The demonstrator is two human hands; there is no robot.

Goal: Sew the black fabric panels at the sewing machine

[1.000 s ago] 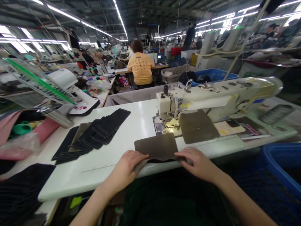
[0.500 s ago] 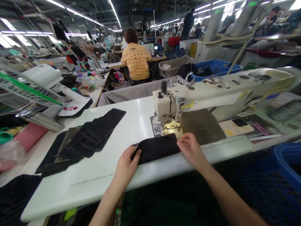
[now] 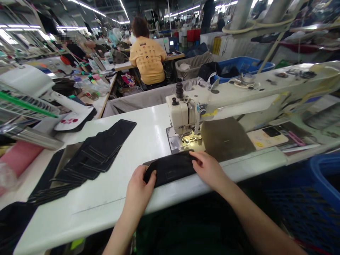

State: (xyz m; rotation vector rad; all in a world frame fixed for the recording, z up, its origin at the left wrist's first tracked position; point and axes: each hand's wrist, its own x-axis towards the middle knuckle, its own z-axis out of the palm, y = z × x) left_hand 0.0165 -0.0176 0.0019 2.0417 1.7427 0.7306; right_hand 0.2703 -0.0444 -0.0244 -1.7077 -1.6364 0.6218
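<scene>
White table (image 3: pixel 145 136): spans the workspace, near edge closest to the person. Sewing machine (image 3: pixel 225 92): stands at its right, needle area lit. Pile of black pieces (image 3: pixel 91 154): fanned on the left of the table, pale lines along the edges that look like stitching; whether these are finished, cannot tell. Brown piece (image 3: pixel 225 138): flat, just right of the needle plate (image 3: pixel 174 141).

Black piece (image 3: pixel 172 168): between the hands at the near edge, in front of the needle plate and not yet under the foot. Judged to be at the handling stage, with sewing not under way. A brown strip shows behind its upper left edge.

Left hand (image 3: pixel 138 188): at the piece's left end, wrist low, thumb on top, fingers curled behind; pinches that end. Right hand (image 3: pixel 209 170): comes in from the right, forearm slanted, thumb and forefinger pinching the upper right corner. Firmness of either grip: cannot tell.
</scene>
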